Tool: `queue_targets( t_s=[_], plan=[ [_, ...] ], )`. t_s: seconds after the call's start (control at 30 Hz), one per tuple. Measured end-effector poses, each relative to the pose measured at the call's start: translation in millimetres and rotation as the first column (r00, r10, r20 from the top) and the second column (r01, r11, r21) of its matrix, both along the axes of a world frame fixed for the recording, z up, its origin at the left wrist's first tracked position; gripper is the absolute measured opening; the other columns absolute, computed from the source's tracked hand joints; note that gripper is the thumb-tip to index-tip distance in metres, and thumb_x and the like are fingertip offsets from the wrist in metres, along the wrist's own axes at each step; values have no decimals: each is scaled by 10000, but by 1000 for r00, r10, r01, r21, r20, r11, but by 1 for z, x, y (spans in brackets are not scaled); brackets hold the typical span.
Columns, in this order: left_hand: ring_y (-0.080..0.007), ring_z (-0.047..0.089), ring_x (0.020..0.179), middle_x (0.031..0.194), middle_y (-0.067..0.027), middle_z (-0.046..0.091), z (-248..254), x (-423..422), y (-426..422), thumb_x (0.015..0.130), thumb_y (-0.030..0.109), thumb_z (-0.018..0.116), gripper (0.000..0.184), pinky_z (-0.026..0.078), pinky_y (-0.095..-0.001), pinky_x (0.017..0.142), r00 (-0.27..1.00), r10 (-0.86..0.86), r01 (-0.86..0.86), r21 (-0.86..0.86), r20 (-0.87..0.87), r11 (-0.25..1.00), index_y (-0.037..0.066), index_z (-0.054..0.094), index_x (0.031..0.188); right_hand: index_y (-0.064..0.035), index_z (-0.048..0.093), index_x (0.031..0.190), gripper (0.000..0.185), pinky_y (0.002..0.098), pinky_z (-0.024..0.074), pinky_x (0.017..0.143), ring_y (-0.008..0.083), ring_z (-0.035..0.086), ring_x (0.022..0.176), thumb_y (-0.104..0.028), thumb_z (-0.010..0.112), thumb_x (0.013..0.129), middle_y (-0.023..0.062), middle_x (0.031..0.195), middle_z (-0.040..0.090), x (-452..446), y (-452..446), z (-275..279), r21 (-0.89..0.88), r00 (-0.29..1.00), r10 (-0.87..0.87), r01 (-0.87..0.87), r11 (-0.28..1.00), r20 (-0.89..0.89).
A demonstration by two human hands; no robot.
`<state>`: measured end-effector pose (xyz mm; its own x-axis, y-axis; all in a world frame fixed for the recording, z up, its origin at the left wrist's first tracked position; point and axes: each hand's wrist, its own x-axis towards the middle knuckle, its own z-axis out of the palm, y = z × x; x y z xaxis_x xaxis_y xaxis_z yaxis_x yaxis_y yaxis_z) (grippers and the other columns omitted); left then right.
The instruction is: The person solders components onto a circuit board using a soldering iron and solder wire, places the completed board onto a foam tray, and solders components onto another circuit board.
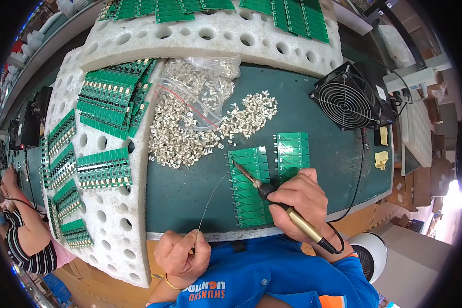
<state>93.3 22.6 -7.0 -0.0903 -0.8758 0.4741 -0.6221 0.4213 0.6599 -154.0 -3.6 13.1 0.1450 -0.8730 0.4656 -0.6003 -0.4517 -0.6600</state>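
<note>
My right hand (302,201) is closed around a soldering iron (295,218) with a gold-coloured handle. Its tip rests at or just over the upper left edge of a green circuit board panel (250,190). In my left hand (183,252), pinched between thumb and fingers, is a thin solder wire (206,205) that rises toward the left edge of that panel. A second green panel (292,152) lies just right of the first, partly hidden behind my right hand. Beyond them spreads a pile of small white connectors (177,138), some inside a clear plastic bag (203,87).
White foam boards with holes (102,215) stand left and at the back (190,47), carrying several green circuit boards (105,169). A black fan (345,97) sits at the right, its cable (362,174) running down the mat (185,200). Another person's arm (28,220) shows far left.
</note>
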Motion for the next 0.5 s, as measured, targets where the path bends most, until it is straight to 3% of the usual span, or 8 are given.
queue_targets(
  t_s=[0.43, 0.5],
  plan=[
    [-164, 451, 465, 608, -29, 476, -2, 2, 3, 660, -30, 756, 179, 339, -282, 427, 1000, -4, 4, 0, -9, 1000, 34, 684, 811, -57, 667, 880, 255, 348, 382, 671, 200, 559, 600, -21, 754, 643, 44, 747, 627, -6, 7, 4, -22, 999, -25, 25, 999, -21],
    [-166, 452, 464, 606, -30, 475, -1, 2, 4, 660, -31, 755, 178, 340, -283, 427, 1000, -5, 5, 3, -6, 1000, 33, 684, 810, -41, 646, 904, 177, 375, 384, 676, 210, 553, 613, -89, 705, 744, 62, 746, 605, -8, 10, 3, -27, 999, -2, 1, 1000, -40]
  ],
)
